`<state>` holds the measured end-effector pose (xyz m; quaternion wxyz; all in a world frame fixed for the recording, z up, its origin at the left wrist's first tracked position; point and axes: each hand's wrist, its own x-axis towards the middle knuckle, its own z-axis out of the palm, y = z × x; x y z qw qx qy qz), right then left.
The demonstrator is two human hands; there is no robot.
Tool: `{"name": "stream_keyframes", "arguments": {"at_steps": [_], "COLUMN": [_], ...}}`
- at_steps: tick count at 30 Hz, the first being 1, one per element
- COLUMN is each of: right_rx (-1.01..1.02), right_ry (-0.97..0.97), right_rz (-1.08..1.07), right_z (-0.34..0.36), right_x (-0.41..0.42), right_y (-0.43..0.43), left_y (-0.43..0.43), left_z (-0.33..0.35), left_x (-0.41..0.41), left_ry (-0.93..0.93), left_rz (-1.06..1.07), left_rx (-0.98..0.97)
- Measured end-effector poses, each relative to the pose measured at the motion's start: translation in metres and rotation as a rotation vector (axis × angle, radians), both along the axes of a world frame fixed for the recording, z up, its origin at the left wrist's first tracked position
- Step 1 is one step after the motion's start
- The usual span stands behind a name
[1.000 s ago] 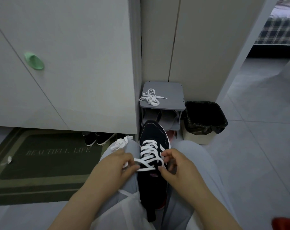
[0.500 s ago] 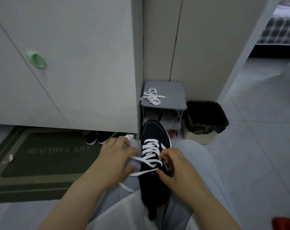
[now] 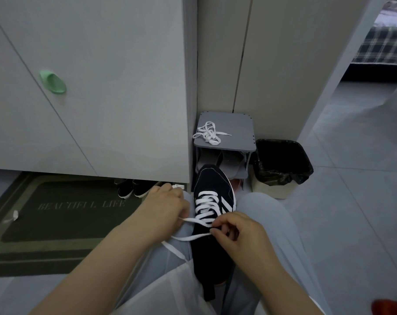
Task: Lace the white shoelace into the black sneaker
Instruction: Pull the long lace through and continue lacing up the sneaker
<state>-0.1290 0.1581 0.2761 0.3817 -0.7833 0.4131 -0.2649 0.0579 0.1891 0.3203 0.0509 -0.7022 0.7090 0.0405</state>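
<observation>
Between the person's thighs, the left hand (image 3: 163,210) is curled into a fist round a bunch of the lace (image 3: 204,208), with a white end poking out past the knuckles. The right hand (image 3: 236,233) pinches the lace between thumb and fingertips, right at the sneaker's upper eyelets. Two strands stretch from that pinch leftward across the sneaker (image 3: 212,180): the upper one runs into the left fist, while the lower one trails down over the left thigh. The sneaker is black with white side stripes and lies sole down in the lap, toe pointing away. The lace already crosses several times over its front half.

Grey trousers (image 3: 272,223) cover both legs, and a white hem (image 3: 170,292) lies near the heel. Just beyond the toe stands a small grey rack (image 3: 238,123), and a second loose lace (image 3: 208,134) lies tangled on its top. A bin (image 3: 284,160) lined with a black bag sits beside the rack on the right. To the left, a dark mat (image 3: 56,223) lies on the floor and dark shoes (image 3: 133,189) are tucked under a pale cabinet with a green handle (image 3: 53,81).
</observation>
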Motion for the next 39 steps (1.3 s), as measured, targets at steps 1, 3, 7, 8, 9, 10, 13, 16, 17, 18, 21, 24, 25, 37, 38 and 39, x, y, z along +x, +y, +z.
{"name": "stream_keyframes", "arguments": {"at_steps": [1,3,7,8,9,10,13,16,17,18,21,24,25,37,38,39], "right_rx": [0.004,0.014,0.139,0.182,0.222,0.26,0.302,0.323,0.335,0.356,0.384,0.317,0.312,0.249,0.239,0.228], "right_ry": [-0.001,-0.017,-0.137,-0.168,-0.192,-0.207,-0.265,-0.4,-0.438,-0.473,-0.546,-0.471,-0.452,-0.441,-0.416,-0.385], "right_rz": [0.005,-0.005,-0.057,-0.059,-0.054,-0.043,-0.011,0.023,0.065,0.114,0.172,0.091,0.063,-0.101,-0.091,-0.067], "right_z": [0.0,0.001,0.01,0.013,0.016,0.018,0.022,0.029,0.031,0.034,0.039,0.038,0.036,0.037,0.036,0.034], "right_x": [-0.001,-0.001,0.001,0.002,0.003,0.003,0.009,0.022,0.027,0.032,0.037,0.028,0.023,-0.022,-0.022,-0.021], "right_y": [0.0,0.0,0.004,0.006,0.007,0.009,0.013,0.014,0.014,0.014,0.014,0.01,0.008,-0.018,-0.019,-0.018], "left_y": [0.002,0.006,0.02,0.023,0.025,0.025,0.019,0.01,0.006,0.003,-0.006,-0.012,-0.014,-0.015,-0.013,-0.011], "left_z": [0.001,0.009,0.045,0.054,0.062,0.069,0.082,0.086,0.085,0.084,0.08,0.074,0.071,0.025,0.023,0.02], "left_x": [0.004,0.013,0.03,0.034,0.036,0.036,0.022,-0.008,-0.017,-0.026,-0.033,-0.022,-0.016,0.052,0.053,0.051], "left_ry": [0.034,0.149,0.43,0.47,0.504,0.556,0.894,1.257,1.34,1.394,1.484,1.625,1.651,0.877,0.808,0.729], "left_rz": [0.007,0.035,0.165,0.168,0.152,0.135,0.123,0.124,0.107,0.095,0.093,0.205,0.268,0.458,0.442,0.411], "left_rx": [0.001,-0.01,0.129,0.169,0.182,0.176,0.105,0.101,0.107,0.105,0.041,-0.11,-0.168,-0.355,-0.306,-0.245]}}
